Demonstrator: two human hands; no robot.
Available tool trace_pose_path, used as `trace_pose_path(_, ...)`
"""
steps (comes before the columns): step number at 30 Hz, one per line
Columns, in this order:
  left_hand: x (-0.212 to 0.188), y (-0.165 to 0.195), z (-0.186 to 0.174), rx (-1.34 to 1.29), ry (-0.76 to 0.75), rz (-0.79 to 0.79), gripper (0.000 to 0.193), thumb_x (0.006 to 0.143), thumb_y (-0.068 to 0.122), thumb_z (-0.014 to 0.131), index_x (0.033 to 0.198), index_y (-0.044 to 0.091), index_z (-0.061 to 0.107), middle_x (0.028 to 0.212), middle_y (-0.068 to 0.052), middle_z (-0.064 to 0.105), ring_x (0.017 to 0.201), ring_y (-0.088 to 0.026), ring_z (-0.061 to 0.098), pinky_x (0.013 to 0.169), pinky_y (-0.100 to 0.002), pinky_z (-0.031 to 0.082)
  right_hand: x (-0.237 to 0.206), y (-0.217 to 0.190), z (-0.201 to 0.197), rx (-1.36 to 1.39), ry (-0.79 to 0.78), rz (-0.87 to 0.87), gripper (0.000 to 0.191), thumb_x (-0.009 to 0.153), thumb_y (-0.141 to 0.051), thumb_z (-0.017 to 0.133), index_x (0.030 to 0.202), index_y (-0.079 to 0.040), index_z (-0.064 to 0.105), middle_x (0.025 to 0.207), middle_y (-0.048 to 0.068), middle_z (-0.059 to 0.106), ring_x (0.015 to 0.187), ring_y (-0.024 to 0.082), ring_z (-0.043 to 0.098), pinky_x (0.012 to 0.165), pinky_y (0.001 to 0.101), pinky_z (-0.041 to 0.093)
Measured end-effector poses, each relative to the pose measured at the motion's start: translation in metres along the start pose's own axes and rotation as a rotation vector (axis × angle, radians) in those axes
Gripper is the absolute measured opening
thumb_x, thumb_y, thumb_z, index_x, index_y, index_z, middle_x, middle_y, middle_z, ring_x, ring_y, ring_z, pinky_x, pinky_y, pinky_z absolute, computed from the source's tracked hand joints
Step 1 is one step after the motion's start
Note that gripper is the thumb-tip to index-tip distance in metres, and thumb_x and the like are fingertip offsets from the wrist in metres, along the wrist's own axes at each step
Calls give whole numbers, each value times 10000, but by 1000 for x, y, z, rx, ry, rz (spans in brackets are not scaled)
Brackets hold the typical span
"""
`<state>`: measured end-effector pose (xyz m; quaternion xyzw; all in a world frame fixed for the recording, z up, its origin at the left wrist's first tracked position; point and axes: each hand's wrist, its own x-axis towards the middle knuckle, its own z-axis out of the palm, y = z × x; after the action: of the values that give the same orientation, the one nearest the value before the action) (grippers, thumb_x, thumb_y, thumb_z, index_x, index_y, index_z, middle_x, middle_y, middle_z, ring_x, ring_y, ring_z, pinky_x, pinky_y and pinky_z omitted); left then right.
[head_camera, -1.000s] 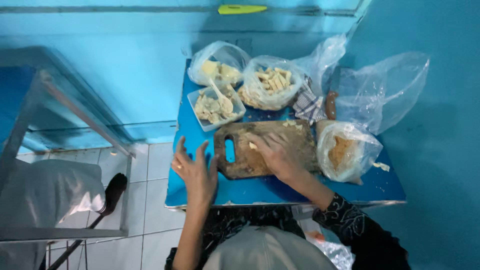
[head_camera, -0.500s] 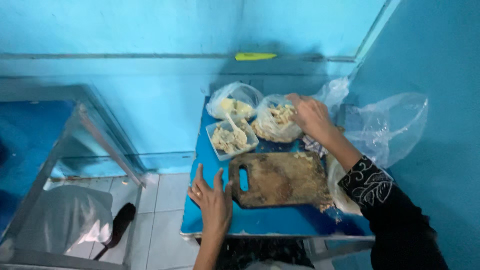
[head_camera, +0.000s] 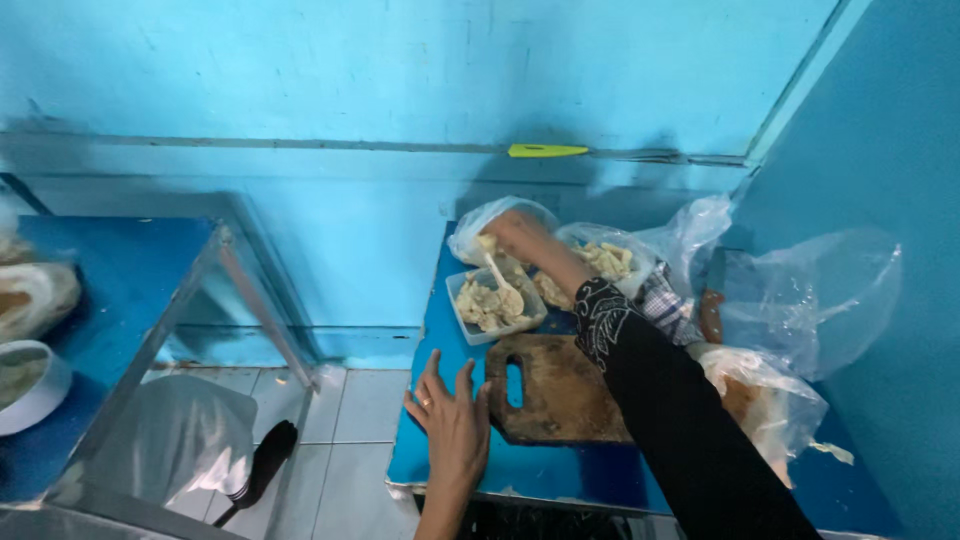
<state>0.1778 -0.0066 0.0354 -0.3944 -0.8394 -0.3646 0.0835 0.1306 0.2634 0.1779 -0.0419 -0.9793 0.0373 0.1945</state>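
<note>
A right hand (head_camera: 515, 235) stretches into a clear bag (head_camera: 478, 222) — its grip hidden; the left hand (head_camera: 452, 425), fingers spread, presses flat beside the wooden board (head_camera: 560, 395).

Worn, matt wooden cutting board (head_camera: 560, 390) on a smooth blue table (head_camera: 440, 455); thin glossy clear plastic bags (head_camera: 810, 300); the white tub (head_camera: 470, 330) looks plastic, perhaps.

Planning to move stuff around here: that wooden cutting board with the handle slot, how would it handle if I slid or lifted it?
The wooden cutting board looks thick and rigid, so it probably won't flex. Lying flat on the blue table, it should slide, not tip. The left hand already rests at its handle end.
</note>
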Motion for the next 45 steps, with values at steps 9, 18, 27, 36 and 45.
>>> trace_pose_path(9, 3, 2, -4, -47, 24, 11, 403, 950, 315, 640, 1297, 112, 612, 1513, -247, 337, 1339, -470, 353, 1071, -772, 154, 15, -10, -7, -56, -335, 246, 368, 837, -221, 713, 1192, -124, 716, 1214, 158, 707, 1081, 347, 680, 903, 467, 544)
trace_pose_path(18, -2, 1, -8, -60, 35, 52, 395, 956, 308, 634, 1293, 102, 616, 1492, -256, 376, 1336, -457, 370, 1073, -756, 176, 6, -14, -24, 25, -221, 450, 425, 945, -549, 626, 950, -162, 803, 989, 113, 807, 921, 297, 761, 839, 436, 562)
trace_pose_path(27, -3, 3, -17, -75, 72, 72, 391, 940, 297, 646, 1270, 88, 624, 1465, -263, 404, 1329, -453, 379, 1063, -743, 187, 7, -24, -16, 157, 102, -95, 648, 746, -448, 679, 1268, -64, 689, 1187, 195, 692, 1032, 380, 662, 883, 467, 515)
trace_pose_path(36, -3, 1, -14, -70, 7, 72, 358, 970, 296, 620, 1253, 76, 630, 1428, -268, 427, 1328, -457, 377, 1057, -761, 159, 15, -24, -20, 225, -451, 47, 613, 907, -594, 517, 1367, -214, 652, 1382, 82, 656, 1187, 312, 638, 1014, 429, 488)
trace_pose_path(45, -3, -1, -13, -62, 10, 65, 353, 967, 306, 624, 1243, 87, 639, 1442, -264, 425, 1324, -458, 391, 1063, -763, 159, 14, -59, -22, -31, -161, 248, 487, 999, -546, 450, 1257, -205, 684, 1289, 139, 680, 1124, 406, 632, 949, 525, 495)
